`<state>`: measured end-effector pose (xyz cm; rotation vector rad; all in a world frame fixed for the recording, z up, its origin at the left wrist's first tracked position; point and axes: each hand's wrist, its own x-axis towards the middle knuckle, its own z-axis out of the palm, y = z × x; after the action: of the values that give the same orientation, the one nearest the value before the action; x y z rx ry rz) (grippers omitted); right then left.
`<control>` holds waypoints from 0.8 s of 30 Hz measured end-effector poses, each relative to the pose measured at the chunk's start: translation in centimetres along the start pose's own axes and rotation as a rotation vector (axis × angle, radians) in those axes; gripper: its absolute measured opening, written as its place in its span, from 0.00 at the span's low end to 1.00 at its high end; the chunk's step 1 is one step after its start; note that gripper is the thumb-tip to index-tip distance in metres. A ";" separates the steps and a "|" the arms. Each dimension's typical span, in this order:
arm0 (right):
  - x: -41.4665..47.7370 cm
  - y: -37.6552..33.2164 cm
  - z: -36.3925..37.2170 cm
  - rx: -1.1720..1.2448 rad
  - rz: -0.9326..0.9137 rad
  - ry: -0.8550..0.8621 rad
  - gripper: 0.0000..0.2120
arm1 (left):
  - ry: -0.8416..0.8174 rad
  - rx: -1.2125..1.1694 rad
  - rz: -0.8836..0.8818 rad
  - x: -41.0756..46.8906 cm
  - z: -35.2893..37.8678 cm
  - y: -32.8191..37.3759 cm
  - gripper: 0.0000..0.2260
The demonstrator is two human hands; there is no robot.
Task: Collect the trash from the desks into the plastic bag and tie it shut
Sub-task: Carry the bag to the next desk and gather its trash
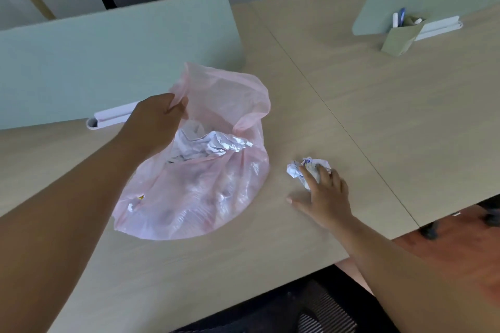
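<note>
One paper wad [308,171] remains on the desk [378,116]. Right hand [324,197], grip spread over it, should close fully; left hand [157,121], pinching the bag [216,170] rim, should lift the mouth wider.

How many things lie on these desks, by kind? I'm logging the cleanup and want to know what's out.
Pink plastic bag, its rim held by the left hand: 1
Crumpled paper ball loose on the desk, under the right hand: 1
Pen holder: 1
Total: 3, leaving out the paper already inside the bag.
</note>
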<state>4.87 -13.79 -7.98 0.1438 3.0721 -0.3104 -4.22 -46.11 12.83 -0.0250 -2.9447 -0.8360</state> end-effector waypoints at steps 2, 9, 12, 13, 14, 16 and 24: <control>-0.5 -0.1 1.2 0.064 -0.013 0.173 0.25 | 0.007 0.025 -0.024 -0.3 0.0 0.2 0.19; -0.7 -2.1 -1.8 0.266 0.020 0.086 0.05 | 0.024 0.025 -0.072 -0.9 -2.4 0.4 0.17; -2.6 -7.0 -6.2 0.507 -0.106 0.097 0.12 | 0.026 0.015 -0.092 -0.6 -4.0 -0.2 0.19; -3.4 -9.2 -8.3 0.581 -0.184 0.099 0.12 | 0.033 0.010 -0.097 -0.6 -4.6 -0.5 0.20; -4.1 -11.5 -10.2 0.640 -0.257 0.095 0.10 | 0.041 -0.002 -0.094 -0.6 -5.2 -0.7 0.20; -4.5 -16.3 -13.3 0.689 -0.380 0.121 0.06 | 0.054 -0.033 -0.082 -0.7 -6.5 -1.3 0.19; 1.2 -28.8 -16.8 1.150 -0.253 -0.280 0.40 | 0.166 -0.075 -0.071 -1.6 -10.7 -4.8 0.16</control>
<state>0.15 -38.43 14.04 -0.2324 2.2432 -1.8428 -2.07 -55.76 19.23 0.1389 -2.7726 -0.9107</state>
